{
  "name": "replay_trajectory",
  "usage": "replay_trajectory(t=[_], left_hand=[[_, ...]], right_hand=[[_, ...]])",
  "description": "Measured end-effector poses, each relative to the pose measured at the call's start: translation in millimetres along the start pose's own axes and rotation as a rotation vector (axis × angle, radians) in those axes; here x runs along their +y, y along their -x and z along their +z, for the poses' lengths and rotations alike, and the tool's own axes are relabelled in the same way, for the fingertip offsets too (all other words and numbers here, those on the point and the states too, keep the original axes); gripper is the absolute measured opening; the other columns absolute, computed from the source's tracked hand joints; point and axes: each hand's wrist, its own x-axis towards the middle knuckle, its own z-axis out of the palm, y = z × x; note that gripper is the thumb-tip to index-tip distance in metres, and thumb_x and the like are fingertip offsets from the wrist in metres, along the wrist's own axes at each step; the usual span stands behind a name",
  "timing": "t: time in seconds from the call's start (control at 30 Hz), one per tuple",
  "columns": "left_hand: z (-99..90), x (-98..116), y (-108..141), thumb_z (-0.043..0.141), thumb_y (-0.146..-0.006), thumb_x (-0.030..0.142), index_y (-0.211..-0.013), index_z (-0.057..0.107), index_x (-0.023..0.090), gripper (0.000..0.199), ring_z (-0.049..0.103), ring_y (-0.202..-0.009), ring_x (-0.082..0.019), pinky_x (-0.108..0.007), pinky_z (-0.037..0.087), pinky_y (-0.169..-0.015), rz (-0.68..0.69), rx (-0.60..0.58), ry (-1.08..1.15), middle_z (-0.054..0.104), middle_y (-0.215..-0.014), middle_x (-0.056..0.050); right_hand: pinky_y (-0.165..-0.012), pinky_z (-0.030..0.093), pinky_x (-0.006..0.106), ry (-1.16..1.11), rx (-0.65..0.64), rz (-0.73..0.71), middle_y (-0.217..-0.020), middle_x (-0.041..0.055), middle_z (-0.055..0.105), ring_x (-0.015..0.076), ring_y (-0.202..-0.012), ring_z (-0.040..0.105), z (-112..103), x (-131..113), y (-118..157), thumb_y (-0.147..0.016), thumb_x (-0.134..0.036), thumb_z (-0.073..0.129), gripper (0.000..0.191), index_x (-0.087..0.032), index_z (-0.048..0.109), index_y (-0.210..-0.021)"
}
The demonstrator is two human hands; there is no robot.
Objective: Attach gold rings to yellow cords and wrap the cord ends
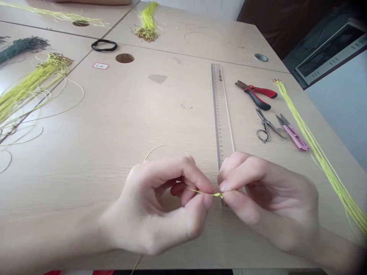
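Note:
A thin yellow-green cord [217,194] with a small knot is stretched between my two hands. My left hand [169,202] pinches the cord between thumb and forefinger, just left of the knot. Its slack loops up behind the left hand, and a loose end hangs down toward the table's front edge. Fingertips of my right hand [266,198] pinch the cord's other end, where a bit of gold-coloured metal shows; most of that piece is hidden by the fingers. Beneath the hands lies a clear ruler [222,114], its near end partly covered by the right hand.
To the right lie red-and-black pliers [256,93], silver scissors [269,124], pink thread snips [294,133] and a yellow cord bundle [312,145]. More yellow cords [31,86] spread at left. A black band [104,45] and a small label [101,66] lie farther back.

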Motion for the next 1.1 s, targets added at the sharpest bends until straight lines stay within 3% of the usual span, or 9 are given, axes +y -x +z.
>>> replay_trajectory(t=[1.1], left_hand=[[0.0,-2.6,0.8,0.055,-0.071,0.005,-0.064,0.057,0.012,0.01,0.042,-0.044,-0.009,-0.024,0.031,-0.039,0.018,0.01,0.002,0.046,-0.049,0.002]], right_hand=[[-0.05,0.042,0.025,-0.004,0.011,-0.047,-0.071,-0.0014,0.054,0.0096,-0.062,0.053,0.1,2.0,0.4,-0.079,-0.003,0.058,0.016,-0.019,0.056,-0.08]])
